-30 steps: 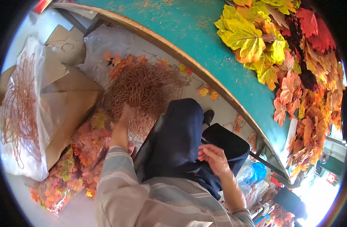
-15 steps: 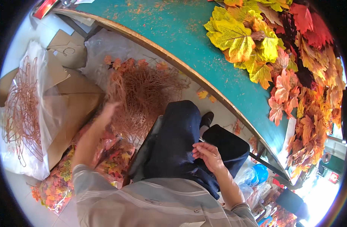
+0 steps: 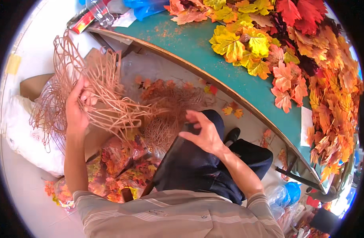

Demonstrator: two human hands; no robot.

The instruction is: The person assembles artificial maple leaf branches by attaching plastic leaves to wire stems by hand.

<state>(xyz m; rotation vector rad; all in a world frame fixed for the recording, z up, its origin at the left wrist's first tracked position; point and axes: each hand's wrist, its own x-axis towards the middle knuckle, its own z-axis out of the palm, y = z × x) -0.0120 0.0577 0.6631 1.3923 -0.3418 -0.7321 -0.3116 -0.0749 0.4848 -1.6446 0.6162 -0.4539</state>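
One torso in a grey-brown striped shirt (image 3: 178,218) is seen nearest, one button visible. Two bare hands counted. The left forearm is raised steeply; by the left hand (image 3: 79,107), one loose bundle of brown wiry stems (image 3: 110,91) is gripped, fingers closed around it, held up left of the knees. The right hand (image 3: 205,133) is held over the left thigh, forearm slanted inward, fingers loosely curled, thumb parted from them. Two legs in dark trousers (image 3: 249,156) are seen, one dark shoe (image 3: 232,135) visible. Behind the left hand, more stems (image 3: 49,115) are seen at the white plastic (image 3: 29,133); where they are divided from the gripped bundle cannot be told. Small red print is borne by that plastic, too blurred to be read. One heap of the same stems (image 3: 162,131) is lying on the floor, bordered by orange leaves (image 3: 150,91). Clear bags of artificial leaves (image 3: 124,156) are placed below the left arm, count uncertain. Farther off, one green-topped table (image 3: 182,45) is piled with yellow, orange and red leaves (image 3: 324,75), too overlapped to be counted. One white sheet (image 3: 306,126) is seen at its edge; one clear bottle (image 3: 101,14) and one blue plastic bag (image 3: 144,8) are set at its far left end.
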